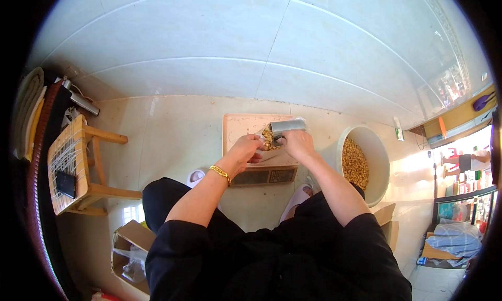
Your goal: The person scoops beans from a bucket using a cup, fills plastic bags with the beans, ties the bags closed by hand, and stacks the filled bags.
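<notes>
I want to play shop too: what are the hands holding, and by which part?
Right hand: a metal cup, seemingly by its handle. Left hand: a clear plastic bag, apparently by its edge.

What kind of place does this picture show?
Perhaps a room in a small shop: a weighing scale on the tiled floor, a tub of yellowish pieces beside it, and a metal scoop in the right hand.

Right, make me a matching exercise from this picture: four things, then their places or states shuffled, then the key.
1. Silver metal cup
2. Gold chain bracelet
3. Flat black rectangular object
4. Round off-white tub

A. Around the left wrist
B. Holding many small golden-brown pieces
C. Held in the right hand
D. Lying on a woven-seated wooden stool

Pairs: 1-C; 2-A; 3-D; 4-B
</notes>
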Demonstrator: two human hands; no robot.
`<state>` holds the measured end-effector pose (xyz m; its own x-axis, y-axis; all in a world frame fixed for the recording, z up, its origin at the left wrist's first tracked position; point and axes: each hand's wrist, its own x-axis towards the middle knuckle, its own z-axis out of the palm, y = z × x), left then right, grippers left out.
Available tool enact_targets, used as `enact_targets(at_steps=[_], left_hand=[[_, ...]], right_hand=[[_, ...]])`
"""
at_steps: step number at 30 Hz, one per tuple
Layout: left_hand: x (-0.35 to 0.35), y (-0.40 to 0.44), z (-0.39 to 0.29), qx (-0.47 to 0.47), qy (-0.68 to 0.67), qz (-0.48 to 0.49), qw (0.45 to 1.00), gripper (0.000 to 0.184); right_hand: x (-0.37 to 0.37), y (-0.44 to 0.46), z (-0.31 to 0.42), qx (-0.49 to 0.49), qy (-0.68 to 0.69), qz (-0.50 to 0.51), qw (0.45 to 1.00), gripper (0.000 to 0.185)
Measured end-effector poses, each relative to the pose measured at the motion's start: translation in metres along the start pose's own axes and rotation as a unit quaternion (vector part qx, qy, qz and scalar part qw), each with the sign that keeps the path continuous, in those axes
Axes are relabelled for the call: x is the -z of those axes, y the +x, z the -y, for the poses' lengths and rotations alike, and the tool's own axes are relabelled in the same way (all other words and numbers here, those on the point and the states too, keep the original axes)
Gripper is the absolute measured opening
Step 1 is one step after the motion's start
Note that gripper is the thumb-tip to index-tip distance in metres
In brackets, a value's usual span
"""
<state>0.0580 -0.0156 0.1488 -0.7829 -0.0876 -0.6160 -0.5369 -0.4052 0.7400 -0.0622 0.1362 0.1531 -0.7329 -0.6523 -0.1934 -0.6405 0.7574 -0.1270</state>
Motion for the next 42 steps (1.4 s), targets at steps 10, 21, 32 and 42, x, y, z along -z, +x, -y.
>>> enact_targets(at_steps=[10, 21, 32, 42], left_hand=[[0.000, 0.000, 0.001, 0.001, -0.008, 0.000, 1.000, 0.033], [0.000, -0.001, 0.001, 0.004, 0.001, -0.001, 1.000, 0.039], [-0.003, 0.000, 0.001, 0.003, 0.011, -0.006, 1.000, 0.036], [-0.001, -0.005, 0.000, 0.001, 0.008, -0.011, 1.000, 0.036]], right_hand=[[0.006, -0.007, 0.006, 0.029, -0.001, 0.004, 1.000, 0.021], [0.008, -0.001, -0.006, 0.005, 0.015, -0.006, 1.000, 0.023], [0.021, -0.002, -0.012, 0.001, 0.023, 0.017, 1.000, 0.025], [0.000, -0.004, -0.004, 0.011, -0.008, -0.004, 1.000, 0.024]])
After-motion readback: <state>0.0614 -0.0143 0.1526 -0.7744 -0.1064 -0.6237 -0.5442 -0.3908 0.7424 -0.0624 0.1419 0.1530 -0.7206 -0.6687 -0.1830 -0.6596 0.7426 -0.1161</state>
